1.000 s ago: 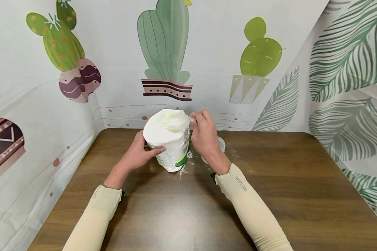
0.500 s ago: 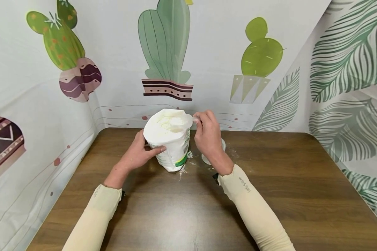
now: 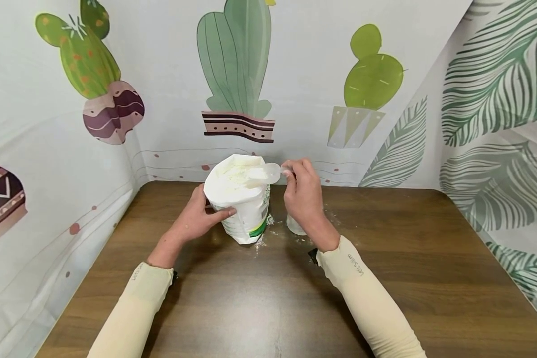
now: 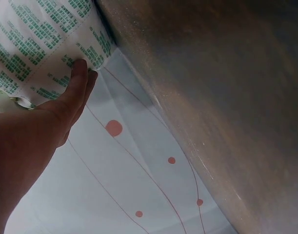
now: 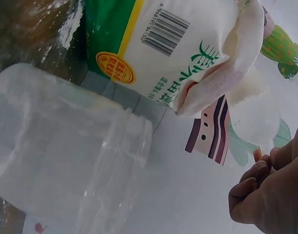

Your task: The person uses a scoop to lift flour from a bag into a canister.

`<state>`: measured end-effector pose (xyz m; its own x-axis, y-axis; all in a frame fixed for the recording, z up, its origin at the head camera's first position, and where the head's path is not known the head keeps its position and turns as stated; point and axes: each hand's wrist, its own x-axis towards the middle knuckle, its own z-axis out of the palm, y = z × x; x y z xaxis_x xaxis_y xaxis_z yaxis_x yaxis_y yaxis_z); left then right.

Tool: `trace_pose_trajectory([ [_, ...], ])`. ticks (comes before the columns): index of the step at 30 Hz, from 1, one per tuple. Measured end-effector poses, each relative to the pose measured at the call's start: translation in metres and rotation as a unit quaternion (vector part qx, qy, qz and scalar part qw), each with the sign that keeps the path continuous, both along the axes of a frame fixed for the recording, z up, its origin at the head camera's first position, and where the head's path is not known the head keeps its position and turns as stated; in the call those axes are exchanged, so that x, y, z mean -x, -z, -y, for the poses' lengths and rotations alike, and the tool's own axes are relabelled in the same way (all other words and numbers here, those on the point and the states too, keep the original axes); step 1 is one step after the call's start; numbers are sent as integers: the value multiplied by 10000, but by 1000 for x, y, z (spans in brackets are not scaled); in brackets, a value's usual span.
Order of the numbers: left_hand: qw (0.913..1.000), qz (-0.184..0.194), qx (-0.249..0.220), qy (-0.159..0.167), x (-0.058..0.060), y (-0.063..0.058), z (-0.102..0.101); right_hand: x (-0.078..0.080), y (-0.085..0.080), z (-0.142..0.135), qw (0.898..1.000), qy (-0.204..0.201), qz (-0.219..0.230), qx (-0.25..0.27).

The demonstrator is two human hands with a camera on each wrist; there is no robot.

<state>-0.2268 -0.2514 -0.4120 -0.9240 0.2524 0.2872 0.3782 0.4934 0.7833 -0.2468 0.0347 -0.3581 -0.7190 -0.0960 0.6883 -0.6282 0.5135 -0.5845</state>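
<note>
A white paper bag (image 3: 246,216) with green print stands with its top wide, showing pale powder (image 3: 233,174) inside. My left hand (image 3: 194,218) grips its left side, thumb across the front; in the left wrist view, fingers lie along the printed bag (image 4: 36,53). My right hand (image 3: 303,193) pinches the handle of a translucent scoop (image 3: 272,172), whose bowl holds white powder and overlaps the bag's right rim. The right wrist view shows the scoop (image 5: 256,114) just past the bag's mouth. Below the right hand stands a clear plastic jar (image 3: 295,226), uncapped and partly hidden by it.
Spilled powder (image 3: 260,242) dusts the brown wooden table (image 3: 232,308) around the bag and jar. A white cloth (image 3: 304,64) printed with cacti and leaves hangs close behind the table's back edge. In the right wrist view, the jar (image 5: 51,146) has a threaded neck.
My right hand has drawn the scoop rightward out of the powder to the bag's rim, exposing more of its bowl. The left hand and bag have barely moved.
</note>
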Motion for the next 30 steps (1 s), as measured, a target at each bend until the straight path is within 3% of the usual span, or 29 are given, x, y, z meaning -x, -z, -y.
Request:
trace_pose_trajectory([
  [12, 9983, -140, -469, 314, 4, -2, -3, -1, 0, -11, 9999, 90, -34, 121],
  [24, 9996, -29, -279, 61, 1, -1, -2, -3, 0, -21, 9997, 59, -91, 232],
  [30, 9990, -6, -421, 128, 2, 0, -1, -5, -1, -27, 9994, 177, -226, 209],
])
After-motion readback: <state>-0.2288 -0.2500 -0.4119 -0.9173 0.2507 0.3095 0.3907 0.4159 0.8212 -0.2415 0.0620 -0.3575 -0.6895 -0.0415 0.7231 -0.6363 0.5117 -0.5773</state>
